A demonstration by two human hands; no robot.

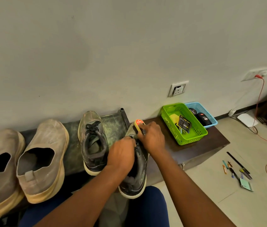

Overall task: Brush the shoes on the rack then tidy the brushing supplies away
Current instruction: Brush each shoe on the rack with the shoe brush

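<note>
L hand [121, 154] grips dark sneaker [136, 176] at its tongue, R hand [151, 138] w/ grip closed round yellow brush [139, 124] on the toe.

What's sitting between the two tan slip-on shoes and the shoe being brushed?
In the head view, one dark lace-up sneaker stands on the rack, between the tan slip-ons and the shoe being brushed.

Dusty dark lace-up sneaker [137, 167] tilted off the rack edge, yellow-backed shoe brush [139, 125] on its toe, matching sneaker [92, 143] upright beside it.
</note>
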